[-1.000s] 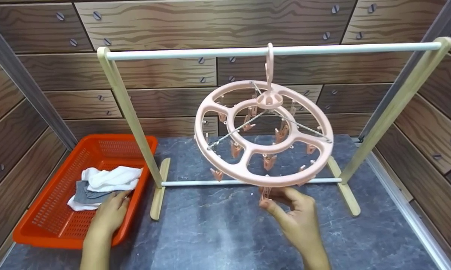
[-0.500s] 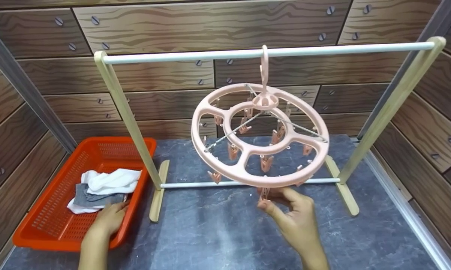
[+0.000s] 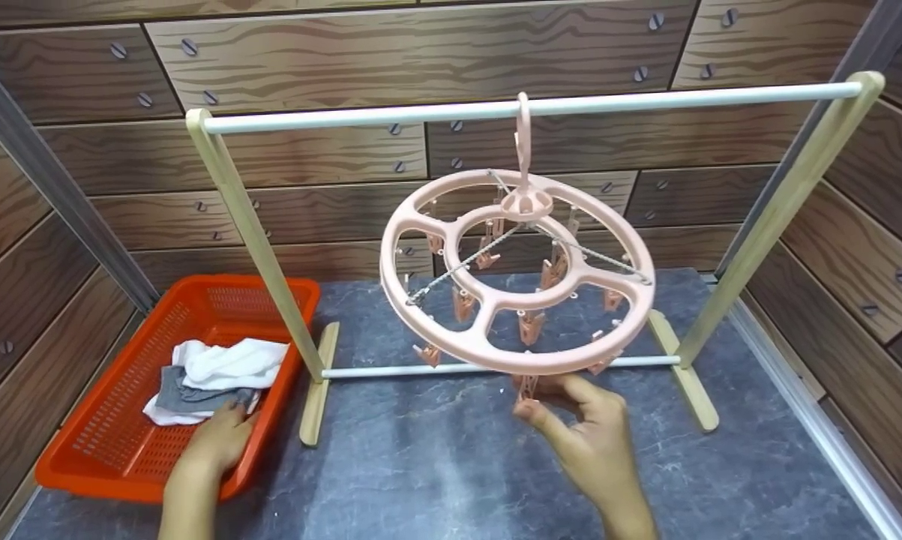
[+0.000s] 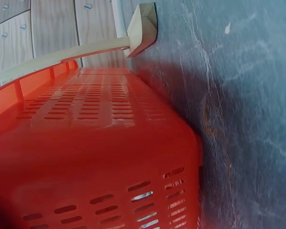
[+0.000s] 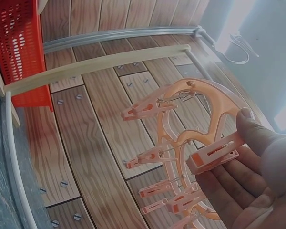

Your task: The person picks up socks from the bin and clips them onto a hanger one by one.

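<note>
A pink round clip hanger (image 3: 473,341) hangs by its hook from the white top rail of a wooden rack. My right hand (image 3: 597,442) pinches a pink clothespin (image 3: 528,386) at the hanger's near rim; the right wrist view shows the thumb on this clothespin (image 5: 214,152) and the fingers beneath it. My left hand (image 3: 217,439) reaches into the orange basket (image 3: 94,442). Its fingers touch the near edge of a small pile with a grey cloth (image 3: 196,396) and a white cloth (image 3: 233,365). The fingertips are partly hidden, so their grip is unclear.
The rack's left post (image 3: 256,247) stands close against the basket's right side, and its right post (image 3: 780,217) rises at the far right. A white lower bar (image 3: 398,371) joins the feet above the dark marbled tabletop (image 3: 421,465). Wood-patterned walls (image 3: 331,157) enclose the back and sides.
My left hand draws back slightly toward me at the cloth pile, then its fingers lie at the grey cloth again. The basket shifts slightly right. My right hand stays on the clothespin.
</note>
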`<control>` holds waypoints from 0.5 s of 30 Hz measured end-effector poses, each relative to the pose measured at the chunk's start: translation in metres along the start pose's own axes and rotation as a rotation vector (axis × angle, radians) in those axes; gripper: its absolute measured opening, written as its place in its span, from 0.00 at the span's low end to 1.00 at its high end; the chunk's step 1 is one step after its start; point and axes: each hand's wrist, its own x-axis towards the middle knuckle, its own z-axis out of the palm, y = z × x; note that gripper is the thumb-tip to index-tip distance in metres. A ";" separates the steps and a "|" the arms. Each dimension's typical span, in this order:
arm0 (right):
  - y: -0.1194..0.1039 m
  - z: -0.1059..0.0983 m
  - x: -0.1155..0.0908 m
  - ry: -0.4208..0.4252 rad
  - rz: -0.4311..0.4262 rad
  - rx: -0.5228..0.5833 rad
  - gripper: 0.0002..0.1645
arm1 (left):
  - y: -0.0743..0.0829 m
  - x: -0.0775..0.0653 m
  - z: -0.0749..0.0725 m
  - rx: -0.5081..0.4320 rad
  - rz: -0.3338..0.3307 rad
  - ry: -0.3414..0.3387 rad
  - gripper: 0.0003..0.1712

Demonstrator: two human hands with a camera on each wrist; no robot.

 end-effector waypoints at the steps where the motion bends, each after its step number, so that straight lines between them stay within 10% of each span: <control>1: 0.001 0.000 0.000 0.004 -0.008 -0.002 0.21 | 0.001 -0.001 0.000 0.017 -0.011 0.053 0.28; 8: 0.005 0.000 -0.001 0.015 -0.040 0.011 0.21 | 0.009 -0.014 -0.003 0.068 -0.109 0.447 0.10; 15: 0.004 -0.002 0.000 0.015 -0.059 0.014 0.21 | 0.014 -0.018 -0.005 0.030 -0.122 0.694 0.05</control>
